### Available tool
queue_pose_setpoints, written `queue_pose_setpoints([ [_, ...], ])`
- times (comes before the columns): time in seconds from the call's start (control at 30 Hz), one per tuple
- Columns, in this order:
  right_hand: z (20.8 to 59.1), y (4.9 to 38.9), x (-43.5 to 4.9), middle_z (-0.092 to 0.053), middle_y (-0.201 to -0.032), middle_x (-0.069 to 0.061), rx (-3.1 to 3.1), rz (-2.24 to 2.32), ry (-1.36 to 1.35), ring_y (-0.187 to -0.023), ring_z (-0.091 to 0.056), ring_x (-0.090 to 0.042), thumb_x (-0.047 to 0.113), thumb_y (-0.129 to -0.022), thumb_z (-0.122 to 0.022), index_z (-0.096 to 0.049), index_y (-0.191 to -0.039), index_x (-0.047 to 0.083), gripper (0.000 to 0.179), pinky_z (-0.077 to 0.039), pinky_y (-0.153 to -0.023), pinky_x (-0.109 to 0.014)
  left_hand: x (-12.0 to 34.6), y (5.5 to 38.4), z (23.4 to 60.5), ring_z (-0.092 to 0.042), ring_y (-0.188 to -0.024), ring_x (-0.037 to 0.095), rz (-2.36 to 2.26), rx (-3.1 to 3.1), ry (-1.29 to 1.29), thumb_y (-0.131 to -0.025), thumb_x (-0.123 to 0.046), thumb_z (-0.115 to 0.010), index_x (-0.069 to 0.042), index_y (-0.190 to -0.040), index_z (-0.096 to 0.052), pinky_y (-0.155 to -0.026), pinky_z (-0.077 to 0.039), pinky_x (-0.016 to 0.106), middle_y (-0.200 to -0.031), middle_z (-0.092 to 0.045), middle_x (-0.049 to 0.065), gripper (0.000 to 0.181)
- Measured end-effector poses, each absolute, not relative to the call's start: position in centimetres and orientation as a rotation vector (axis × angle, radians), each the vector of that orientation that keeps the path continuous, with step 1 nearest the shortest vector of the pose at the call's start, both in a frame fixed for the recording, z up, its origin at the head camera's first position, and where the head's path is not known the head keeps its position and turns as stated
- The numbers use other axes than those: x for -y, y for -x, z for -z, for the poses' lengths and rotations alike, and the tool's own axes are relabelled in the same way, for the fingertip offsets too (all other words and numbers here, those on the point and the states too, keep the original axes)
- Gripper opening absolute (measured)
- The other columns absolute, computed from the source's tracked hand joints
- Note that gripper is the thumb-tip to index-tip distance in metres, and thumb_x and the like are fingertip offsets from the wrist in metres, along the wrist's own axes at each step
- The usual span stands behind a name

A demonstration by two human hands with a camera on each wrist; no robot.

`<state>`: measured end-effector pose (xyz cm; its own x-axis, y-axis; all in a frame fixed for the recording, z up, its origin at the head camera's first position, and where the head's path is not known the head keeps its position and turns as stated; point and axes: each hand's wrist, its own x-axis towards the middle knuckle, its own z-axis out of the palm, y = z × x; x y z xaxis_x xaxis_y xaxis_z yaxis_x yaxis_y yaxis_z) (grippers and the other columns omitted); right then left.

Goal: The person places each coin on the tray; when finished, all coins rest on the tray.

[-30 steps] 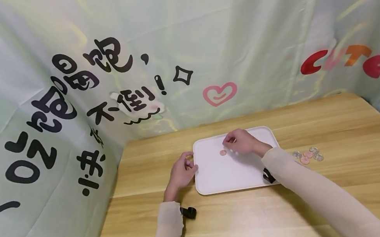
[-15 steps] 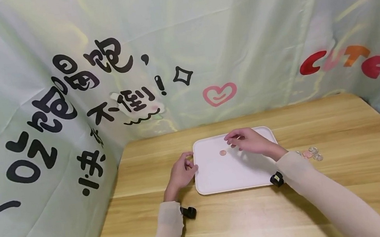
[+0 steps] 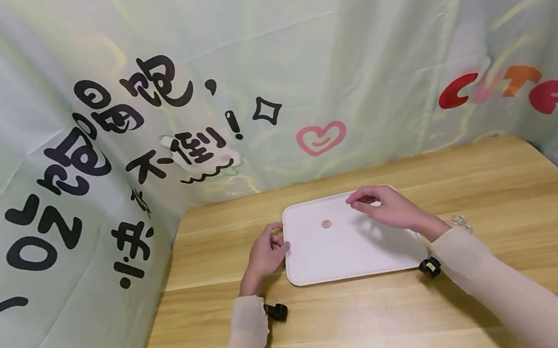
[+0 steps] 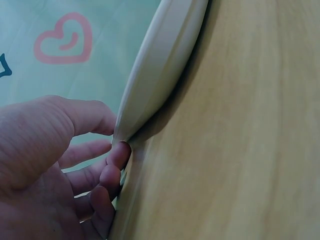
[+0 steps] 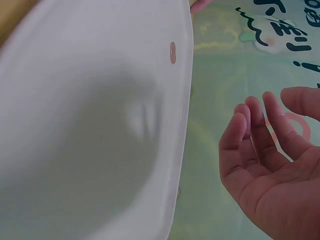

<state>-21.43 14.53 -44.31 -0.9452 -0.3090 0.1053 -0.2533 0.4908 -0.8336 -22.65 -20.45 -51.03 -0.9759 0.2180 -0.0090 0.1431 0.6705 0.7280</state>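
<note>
A white rectangular tray [image 3: 320, 261] lies on the wooden table, with one copper-coloured coin [image 3: 326, 224] flat in its left half. At the tray's left edge is my left hand [image 3: 266, 253]; its thumb [image 4: 95, 117] and fingertips touch the rim while the other fingers curl loosely against the tabletop. My right hand [image 3: 386, 207] hovers over the tray's far right part, to the right of the coin. Nothing shows between its thumb and loosely bent fingers [image 5: 267, 127] in the right wrist view.
Silvery coins [image 3: 461, 222] lie on the table [image 3: 526, 260] right of the tray, partly hidden behind the right wrist and sleeve. A printed curtain [image 3: 376, 71] hangs along the table's back and left sides.
My right hand has moved right, away from the coin on the tray, and its fingers have loosened. Its sleeve now covers most of the coins at the right. My left hand stays put.
</note>
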Motion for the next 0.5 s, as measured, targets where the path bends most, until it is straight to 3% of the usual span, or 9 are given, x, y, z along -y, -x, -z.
queue_pose_setpoints([
  [0.27,44.1,20.4,-16.6,-0.077,-0.129,-0.017,-2.719,1.41,0.494,-0.117,-0.073,-0.032,0.017,-0.109,-0.067,-0.078,-0.126,0.007,0.023,-0.055,-0.102,-0.049,20.6,22.7,51.1,-0.056,-0.075,0.012,-1.188,-2.789,-0.306,-0.101,-0.015,-0.073,-0.01,-0.15,-0.06,-0.074,-0.047,0.027,-0.096,-0.07,0.005,0.051],
  [0.5,43.9,19.1,-18.9,-0.076,-0.13,-0.016,-2.73,1.398,0.46,-0.114,-0.073,-0.031,0.019,-0.11,-0.066,-0.077,-0.127,0.009,0.023,-0.057,-0.089,-0.03,20.5,22.6,51.0,-0.056,-0.074,0.012,-1.197,-2.794,-0.318,-0.1,-0.015,-0.074,-0.01,-0.149,-0.06,-0.073,-0.046,0.027,-0.096,-0.071,0.006,0.051],
])
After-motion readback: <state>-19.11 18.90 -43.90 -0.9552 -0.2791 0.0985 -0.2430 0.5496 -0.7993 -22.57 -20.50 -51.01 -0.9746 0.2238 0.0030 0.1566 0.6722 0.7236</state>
